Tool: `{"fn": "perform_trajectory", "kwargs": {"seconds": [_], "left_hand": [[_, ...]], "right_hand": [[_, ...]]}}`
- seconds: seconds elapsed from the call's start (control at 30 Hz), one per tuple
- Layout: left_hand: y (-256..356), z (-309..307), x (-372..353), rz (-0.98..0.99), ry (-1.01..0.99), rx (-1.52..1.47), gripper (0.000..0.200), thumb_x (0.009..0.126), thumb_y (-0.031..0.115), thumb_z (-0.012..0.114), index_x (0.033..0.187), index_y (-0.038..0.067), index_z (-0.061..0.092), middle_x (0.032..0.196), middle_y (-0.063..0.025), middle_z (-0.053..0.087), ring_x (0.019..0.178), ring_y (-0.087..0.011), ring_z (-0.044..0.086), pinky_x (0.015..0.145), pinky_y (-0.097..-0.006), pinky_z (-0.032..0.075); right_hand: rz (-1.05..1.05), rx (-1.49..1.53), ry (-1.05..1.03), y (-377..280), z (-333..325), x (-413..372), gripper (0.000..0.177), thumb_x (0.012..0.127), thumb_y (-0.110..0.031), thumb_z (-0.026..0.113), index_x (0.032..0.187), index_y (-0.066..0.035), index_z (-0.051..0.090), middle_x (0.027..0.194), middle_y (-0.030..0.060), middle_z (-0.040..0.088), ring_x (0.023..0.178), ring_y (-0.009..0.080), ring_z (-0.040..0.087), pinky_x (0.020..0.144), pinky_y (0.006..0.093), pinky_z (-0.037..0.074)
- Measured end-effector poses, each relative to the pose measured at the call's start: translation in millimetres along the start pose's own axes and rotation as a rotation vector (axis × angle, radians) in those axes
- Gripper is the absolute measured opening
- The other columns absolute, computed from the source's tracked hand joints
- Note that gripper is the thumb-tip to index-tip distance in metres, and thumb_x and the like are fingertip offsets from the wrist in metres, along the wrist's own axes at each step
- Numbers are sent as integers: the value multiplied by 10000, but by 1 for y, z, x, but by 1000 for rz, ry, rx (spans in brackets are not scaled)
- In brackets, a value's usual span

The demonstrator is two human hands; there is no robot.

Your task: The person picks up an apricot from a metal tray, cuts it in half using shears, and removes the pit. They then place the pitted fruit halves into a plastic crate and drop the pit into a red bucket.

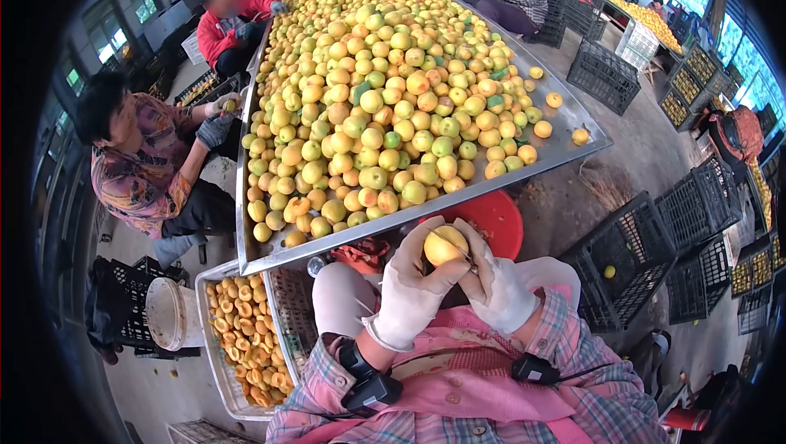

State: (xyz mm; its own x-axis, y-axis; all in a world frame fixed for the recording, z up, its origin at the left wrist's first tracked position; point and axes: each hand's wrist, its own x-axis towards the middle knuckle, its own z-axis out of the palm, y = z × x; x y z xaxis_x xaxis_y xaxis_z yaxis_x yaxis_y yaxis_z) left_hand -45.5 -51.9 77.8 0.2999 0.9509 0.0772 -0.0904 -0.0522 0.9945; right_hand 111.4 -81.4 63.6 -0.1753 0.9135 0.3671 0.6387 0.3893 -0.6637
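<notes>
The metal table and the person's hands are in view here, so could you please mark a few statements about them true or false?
1. The left hand holds a yellow fruit, with the right hand close against it. True.
2. Both of these hands are bare. False: they wear white gloves.
3. The red basin stands on top of the metal table. False: it is below the table's near edge.
4. The pale crate left of the person holds cut fruit. True.
5. The white bucket is right of the person. False: it is on the left, beyond that crate.
</notes>
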Motion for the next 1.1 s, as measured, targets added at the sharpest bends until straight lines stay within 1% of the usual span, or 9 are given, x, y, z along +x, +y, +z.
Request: {"fn": "perform_trajectory", "kwargs": {"seconds": [0.1,0.17,0.37,0.5,0.67,0.7,0.77,0.87,1.1], "left_hand": [[-3,-1,0,-7,40,-186,568,852,325,743,1252,-22,535,1081,-59,631,1025,-138,573,894,-278,475],[-9,-7,0,-219,-88,-426,569,857,330,737,1255,-20,529,1079,-64,631,1016,-147,580,894,-286,476],[3,-11,2,93,-33,148,537,889,323,702,1263,-17,522,1110,-65,624,1021,-156,584,919,-294,463],[0,-10,4,77,-44,25,563,870,304,725,1278,-19,509,1122,-78,625,1014,-156,592,913,-296,469],[-3,-11,3,-261,-51,-468,632,816,250,780,1301,-31,488,1134,-105,627,1006,-149,598,880,-295,493],[0,-11,3,-262,-50,-468,632,816,250,780,1301,-31,488,1134,-105,627,1006,-149,598,880,-295,493],[7,-10,4,-38,-17,18,635,818,272,779,1290,-39,490,1139,-104,625,1017,-143,591,886,-290,488],[-1,-10,7,71,-43,89,679,844,321,755,1325,-49,448,1125,-65,605,966,-122,578,857,-260,479],[3,-8,4,-79,-35,-223,621,794,260,796,1256,-43,512,1067,-90,648,997,-144,596,887,-289,488]], "right_hand": [[-30,15,52,1,8,2,651,940,-248,546,1474,-28,246,1210,212,585,740,388,651,594,439,513],[-42,19,76,2,10,3,651,938,-244,548,1473,-24,247,1201,214,589,735,387,651,593,438,513],[-68,59,5,6,6,4,658,923,-219,572,1468,-22,260,1189,220,599,742,399,648,605,444,515],[-68,94,46,5,10,8,662,922,-222,575,1467,-17,261,1208,222,591,742,402,646,606,441,514],[-23,68,44,4,14,4,656,930,-235,565,1468,-19,259,1207,225,591,756,410,647,619,439,520],[-21,80,25,3,11,4,648,935,-240,560,1466,-20,263,1205,227,591,767,411,649,626,438,523],[-14,92,8,5,9,4,640,939,-246,555,1464,-21,267,1203,228,591,778,412,651,633,437,527],[-15,114,-14,8,8,5,625,947,-248,548,1456,-9,274,1192,231,594,803,406,659,650,431,534],[-99,117,106,9,14,6,624,937,-235,563,1450,-13,286,1165,234,607,819,407,658,661,443,535]]}}
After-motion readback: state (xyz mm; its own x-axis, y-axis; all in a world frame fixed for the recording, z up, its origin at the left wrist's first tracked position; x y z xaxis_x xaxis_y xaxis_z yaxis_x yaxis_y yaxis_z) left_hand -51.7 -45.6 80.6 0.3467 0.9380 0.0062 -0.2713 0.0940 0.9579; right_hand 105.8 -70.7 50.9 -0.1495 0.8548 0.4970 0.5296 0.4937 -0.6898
